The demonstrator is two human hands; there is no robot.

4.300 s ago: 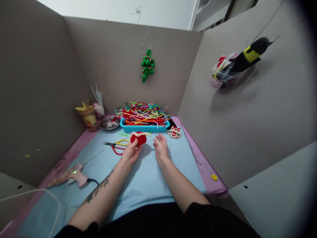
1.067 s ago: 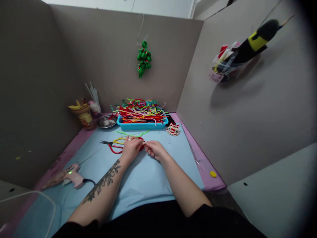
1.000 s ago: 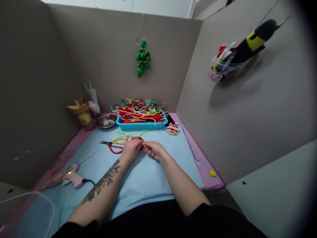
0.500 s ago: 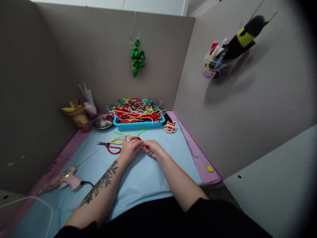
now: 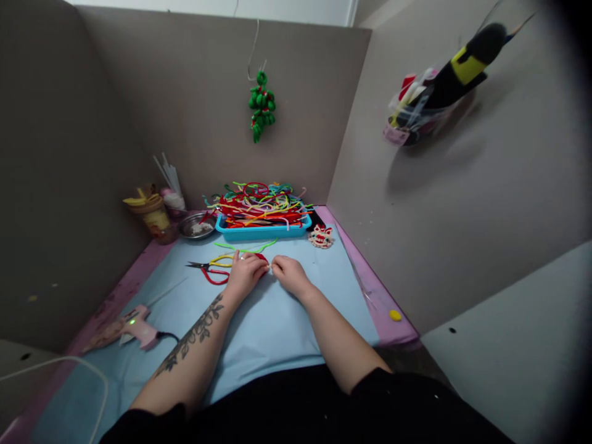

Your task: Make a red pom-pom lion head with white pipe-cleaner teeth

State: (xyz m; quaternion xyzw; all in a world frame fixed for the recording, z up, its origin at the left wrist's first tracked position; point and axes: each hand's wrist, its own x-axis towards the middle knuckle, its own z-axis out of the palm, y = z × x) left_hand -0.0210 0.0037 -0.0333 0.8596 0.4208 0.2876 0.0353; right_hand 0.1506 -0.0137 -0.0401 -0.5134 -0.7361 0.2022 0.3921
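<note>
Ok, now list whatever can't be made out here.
All in the head view:
- Red piece: mostly hidden by the left hand.
- Pale bit between that hand and the right hand: too small to identify.
- White contents of the metal bowl: too small to identify.
- Pink label on the hanging holder: too small and blurred to read.
- White cable: cut off by the left edge.

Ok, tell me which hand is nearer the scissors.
Left. The left hand is close by the scissors, at their handle end; the right hand is farther off, beyond the left.
</note>
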